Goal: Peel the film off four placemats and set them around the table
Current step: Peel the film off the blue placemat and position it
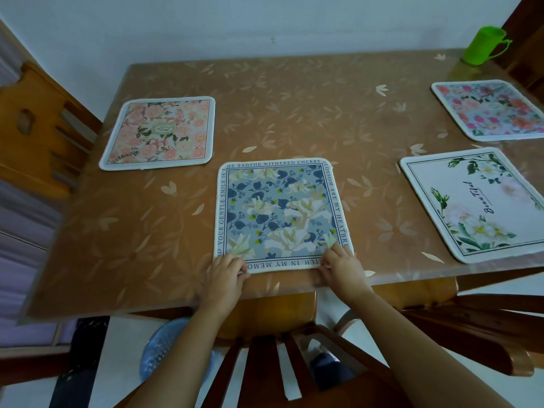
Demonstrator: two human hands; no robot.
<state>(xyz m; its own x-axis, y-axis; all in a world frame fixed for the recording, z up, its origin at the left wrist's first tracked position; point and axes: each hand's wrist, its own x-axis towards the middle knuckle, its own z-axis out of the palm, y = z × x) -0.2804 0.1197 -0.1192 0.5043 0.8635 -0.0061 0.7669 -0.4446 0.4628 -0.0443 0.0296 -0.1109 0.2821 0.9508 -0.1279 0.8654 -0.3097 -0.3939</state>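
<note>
Brown, leaf-printed cover over a wooden table (294, 113); four placemats entered as lying flat on it.

Item 1: blue floral placemat (279, 213), lettered border, at the middle of the near edge; our left hand (226, 273) is at its near left corner and our right hand (338, 265) at its near right corner; the fingers of both are curled and pinch the mat's near rim, thumbs towards the table edge. We judge the two-corner hold is for squaring the mat to the table edge in front of the near chair (265, 357).

Item 2: peach floral placemat (159, 134), far left, beside the left chair (32, 128); placed, we judge, to serve that seat.

Item 3: white placemat (474, 204) with green sprays, right, near the front edge; one corner slightly overhangs.

Item 4: pink rose placemat (491, 110), far right, just behind item 3 and apart from it.

Film: none that we can make out on any mat, nor loose on the table; we judge peeling done and placement at its last mat.

Containers: green cup (484, 45), upright at the far right corner, well apart from the mats; contents cannot be told. Blue perforated basket (164, 346) on the floor under the near edge, partly hidden by our left arm; contents cannot be told.
</note>
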